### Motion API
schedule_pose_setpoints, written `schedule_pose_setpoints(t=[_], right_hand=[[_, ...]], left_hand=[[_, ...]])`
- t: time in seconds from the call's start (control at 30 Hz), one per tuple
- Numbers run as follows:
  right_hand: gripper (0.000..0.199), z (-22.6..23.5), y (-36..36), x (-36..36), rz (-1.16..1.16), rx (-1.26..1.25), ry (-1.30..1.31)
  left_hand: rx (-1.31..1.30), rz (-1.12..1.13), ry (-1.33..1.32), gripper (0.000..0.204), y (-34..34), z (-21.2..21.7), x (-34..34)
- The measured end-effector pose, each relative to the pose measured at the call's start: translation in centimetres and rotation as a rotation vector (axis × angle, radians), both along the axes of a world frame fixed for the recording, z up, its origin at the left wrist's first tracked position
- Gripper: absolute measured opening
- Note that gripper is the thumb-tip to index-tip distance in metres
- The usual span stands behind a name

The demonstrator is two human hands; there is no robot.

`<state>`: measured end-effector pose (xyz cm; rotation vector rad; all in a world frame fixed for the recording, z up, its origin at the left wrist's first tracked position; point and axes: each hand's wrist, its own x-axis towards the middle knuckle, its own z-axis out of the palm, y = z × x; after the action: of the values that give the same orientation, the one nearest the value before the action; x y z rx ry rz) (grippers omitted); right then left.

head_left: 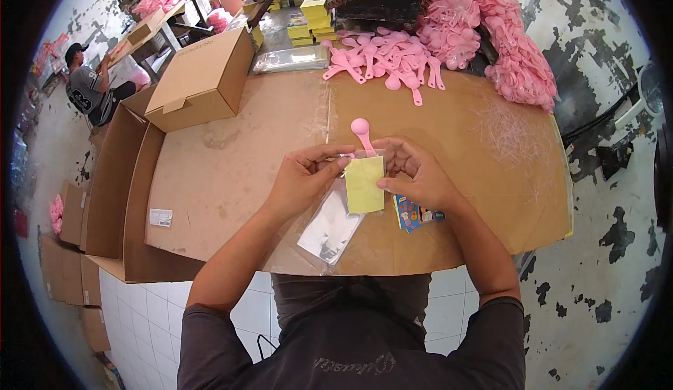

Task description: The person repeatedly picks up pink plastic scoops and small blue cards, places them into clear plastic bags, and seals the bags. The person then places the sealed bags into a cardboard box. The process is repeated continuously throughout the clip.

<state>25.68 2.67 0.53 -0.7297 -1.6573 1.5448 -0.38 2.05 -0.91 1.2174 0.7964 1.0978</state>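
My left hand [305, 178] pinches the upper left edge of a small clear plastic bag, its thumb and fingers closed. My right hand [423, 174] has its thumb on the right edge of a pale yellow card [364, 192], which seems to lie in or against the bag. A pink measuring spoon [360, 128] stands out beyond the bag's top, bowl away from me; whether its handle is inside the bag I cannot tell. Beneath my hands lies a stack of clear plastic bags [329, 230]. Next to my right wrist are blue printed cards [415, 215].
Loose pink spoons [389, 57] are heaped at the table's far side, with bagged pink spoons [512, 60] to their right. A closed carton [200, 78] sits at far left, above an open box [123, 194]. Another person [91, 85] sits at the left background.
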Motion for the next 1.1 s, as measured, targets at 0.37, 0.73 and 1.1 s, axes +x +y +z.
schedule_pose_setpoints(t=[0.37,0.73,1.1], right_hand=[[0.060,1.3,-0.5,0.0,0.017,-0.068,0.046],[0.022,1.5,0.4,1.5,-0.218,0.421,-0.493],[0.038,3.7,1.4,7.5,0.199,0.325,-0.865]], left_hand=[[0.079,-0.101,0.224,0.041,-2.2,3.4,-1.2],[0.318,0.950,-0.513,0.051,-6.4,4.0,-21.7],[0.224,0.202,0.749,0.041,-2.9,3.8,-4.9]])
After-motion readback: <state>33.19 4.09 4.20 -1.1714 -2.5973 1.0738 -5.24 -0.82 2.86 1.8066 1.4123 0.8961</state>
